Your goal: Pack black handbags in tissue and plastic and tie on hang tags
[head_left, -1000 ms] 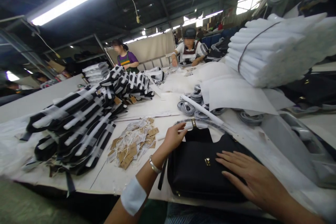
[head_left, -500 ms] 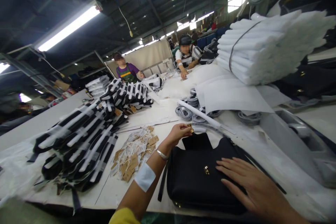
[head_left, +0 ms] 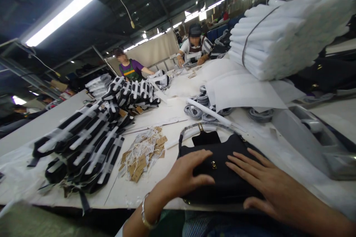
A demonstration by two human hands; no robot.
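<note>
A black bag (head_left: pixel 222 185) lies on the white table right in front of me, its flap (head_left: pixel 205 137) folded up at the far side. The flap carries a gold metal piece (head_left: pixel 200 127), and a small gold clasp (head_left: pixel 213 164) sits on the bag's face. My left hand (head_left: pixel 191 170) rests on the left part of the bag, thumb and fingers apart. On the right part lies my right hand (head_left: pixel 264 181), flat with its fingers spread. Neither hand grips anything. A clear-wrapped handle (head_left: pixel 183 130) arches beyond the bag.
Left of the bag lie brown tags with strings (head_left: pixel 139 159) and wrapped black pieces (head_left: pixel 83 137). Grey coils (head_left: pixel 193 111), a white rod (head_left: pixel 208 112) and a large bundle of white rolls (head_left: pixel 278 37) are beyond. A grey dispenser (head_left: pixel 294 140) stands right. Two people work across the table.
My left hand has let go of the gold piece on the flap and come down onto the bag's left part. The flap now lies free. My right hand remains on the bag.
</note>
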